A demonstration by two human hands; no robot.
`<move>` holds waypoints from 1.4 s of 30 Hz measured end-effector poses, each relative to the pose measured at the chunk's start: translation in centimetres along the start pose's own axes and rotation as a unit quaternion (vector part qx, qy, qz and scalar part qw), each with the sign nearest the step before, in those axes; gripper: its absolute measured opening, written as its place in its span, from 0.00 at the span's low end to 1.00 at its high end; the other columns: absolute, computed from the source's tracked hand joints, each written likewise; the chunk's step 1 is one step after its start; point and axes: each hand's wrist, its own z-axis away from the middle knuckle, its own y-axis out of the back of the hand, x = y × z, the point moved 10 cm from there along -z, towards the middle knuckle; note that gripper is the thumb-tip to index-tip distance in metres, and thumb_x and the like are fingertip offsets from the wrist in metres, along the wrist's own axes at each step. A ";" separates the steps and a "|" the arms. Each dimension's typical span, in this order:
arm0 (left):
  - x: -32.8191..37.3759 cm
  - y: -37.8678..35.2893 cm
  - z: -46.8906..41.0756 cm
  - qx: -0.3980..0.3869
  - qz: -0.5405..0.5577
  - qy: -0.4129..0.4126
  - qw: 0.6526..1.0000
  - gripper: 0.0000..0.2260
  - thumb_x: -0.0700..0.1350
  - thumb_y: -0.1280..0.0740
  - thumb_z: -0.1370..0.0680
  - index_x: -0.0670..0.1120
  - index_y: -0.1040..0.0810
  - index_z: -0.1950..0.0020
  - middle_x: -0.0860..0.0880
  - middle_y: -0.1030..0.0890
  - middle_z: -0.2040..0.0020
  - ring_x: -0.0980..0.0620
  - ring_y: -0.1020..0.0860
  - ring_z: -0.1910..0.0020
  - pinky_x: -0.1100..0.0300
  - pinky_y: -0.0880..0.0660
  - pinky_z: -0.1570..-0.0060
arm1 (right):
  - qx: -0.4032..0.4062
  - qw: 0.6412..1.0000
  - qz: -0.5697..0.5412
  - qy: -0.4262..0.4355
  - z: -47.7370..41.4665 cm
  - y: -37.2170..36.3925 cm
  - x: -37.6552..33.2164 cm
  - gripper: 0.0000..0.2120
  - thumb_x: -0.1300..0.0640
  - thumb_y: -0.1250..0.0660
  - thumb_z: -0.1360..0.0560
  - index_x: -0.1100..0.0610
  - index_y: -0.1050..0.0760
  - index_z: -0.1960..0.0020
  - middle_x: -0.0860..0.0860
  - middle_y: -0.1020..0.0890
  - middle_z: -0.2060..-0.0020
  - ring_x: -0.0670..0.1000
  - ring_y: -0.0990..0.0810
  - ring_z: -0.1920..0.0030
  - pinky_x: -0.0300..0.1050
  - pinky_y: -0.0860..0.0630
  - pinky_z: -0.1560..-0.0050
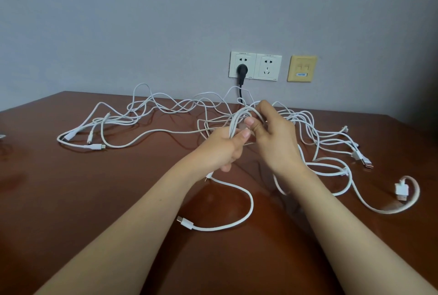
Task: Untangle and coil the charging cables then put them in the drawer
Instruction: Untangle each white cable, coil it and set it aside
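Both hands meet above the brown table (71, 199): left hand (222, 150) closed round gathered loops, right hand (272, 138) pinching a strand. The white cables (166, 109), sprawled tangled across it, look light, limp; best held near plugs.

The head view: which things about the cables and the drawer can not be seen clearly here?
- The drawer: nowhere in the head view, so its place is unknown.
- Number of white cables: they overlap in a tangle on the table.
- The strands inside the left hand and right hand: fingers cover them.
- An object at the left edge: cut off.
- Label on the yellow wall plate: too small.
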 end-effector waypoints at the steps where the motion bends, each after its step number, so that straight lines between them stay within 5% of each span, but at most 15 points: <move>1: 0.0 0.0 0.0 -0.001 -0.003 -0.001 1.000 0.14 0.46 0.45 0.18 0.47 0.32 0.63 0.55 0.40 0.80 0.59 0.44 0.82 0.69 0.44 0.81 | 0.000 1.000 0.005 0.007 0.0 0.0 -0.2 0.17 0.58 0.37 0.23 0.50 0.42 0.65 0.48 0.32 0.73 0.55 0.34 0.66 0.50 0.35 0.63; 6: 0.1 0.4 0.0 0.007 -0.025 -0.012 1.000 0.15 0.45 0.45 0.18 0.48 0.31 0.65 0.55 0.39 0.80 0.59 0.43 0.82 0.68 0.43 0.81 | 0.004 0.998 0.049 0.033 0.1 0.3 -0.9 0.15 0.56 0.36 0.23 0.52 0.39 0.64 0.47 0.34 0.75 0.56 0.35 0.66 0.50 0.35 0.64; 11: -0.9 0.2 -0.3 0.013 -0.083 0.012 0.996 0.15 0.48 0.45 0.18 0.47 0.32 0.64 0.56 0.35 0.83 0.58 0.39 0.82 0.68 0.39 0.81 | 0.003 0.991 0.130 0.030 0.4 0.1 -1.1 0.10 0.55 0.39 0.22 0.55 0.39 0.58 0.52 0.27 0.65 0.64 0.27 0.57 0.48 0.40 0.64; 18: -1.6 -0.3 -0.3 0.011 -0.098 0.046 0.994 0.16 0.49 0.48 0.17 0.48 0.32 0.63 0.54 0.34 0.82 0.55 0.39 0.82 0.66 0.38 0.78 | 0.007 0.997 0.068 0.037 0.5 -0.2 -1.2 0.10 0.60 0.38 0.24 0.54 0.38 0.60 0.52 0.27 0.68 0.62 0.29 0.62 0.51 0.35 0.63; 26: -0.1 0.4 -0.2 0.063 -0.047 -0.018 0.997 0.15 0.44 0.47 0.17 0.49 0.34 0.65 0.56 0.38 0.84 0.60 0.41 0.85 0.71 0.43 0.83 | 0.044 0.998 0.009 -0.037 0.2 0.2 0.2 0.07 0.57 0.37 0.23 0.58 0.32 0.57 0.44 0.27 0.67 0.60 0.25 0.58 0.50 0.31 0.59; 32: 0.0 1.8 -0.4 0.121 -0.025 -0.007 0.992 0.14 0.46 0.47 0.17 0.49 0.31 0.62 0.50 0.35 0.74 0.56 0.37 0.77 0.69 0.40 0.82 | -0.026 0.998 -0.005 -0.064 0.4 -1.1 0.6 0.14 0.48 0.49 0.19 0.57 0.31 0.45 0.52 0.23 0.59 0.59 0.25 0.51 0.48 0.34 0.55; 36: -1.2 2.5 -0.3 0.142 0.104 0.038 0.984 0.14 0.47 0.47 0.17 0.47 0.32 0.61 0.53 0.38 0.78 0.60 0.42 0.84 0.72 0.44 0.83 | -0.010 0.989 -0.062 -0.134 0.0 -1.1 2.6 0.11 0.51 0.48 0.20 0.53 0.30 0.56 0.48 0.26 0.68 0.55 0.27 0.58 0.46 0.34 0.56; 40: -1.6 3.8 -0.1 0.188 0.219 0.061 0.956 0.14 0.47 0.48 0.17 0.46 0.33 0.60 0.55 0.39 0.83 0.59 0.43 0.86 0.74 0.46 0.83 | -0.075 0.991 0.046 -0.106 0.2 -2.0 2.3 0.11 0.55 0.46 0.20 0.53 0.28 0.59 0.52 0.22 0.63 0.57 0.26 0.55 0.45 0.35 0.58; 42: -1.5 5.0 0.1 0.226 0.153 0.055 0.960 0.13 0.47 0.47 0.17 0.45 0.31 0.58 0.52 0.36 0.79 0.55 0.39 0.83 0.72 0.42 0.83 | -0.101 0.985 0.124 -0.064 0.5 -2.7 1.5 0.12 0.54 0.47 0.20 0.56 0.27 0.52 0.57 0.20 0.56 0.61 0.24 0.51 0.48 0.32 0.56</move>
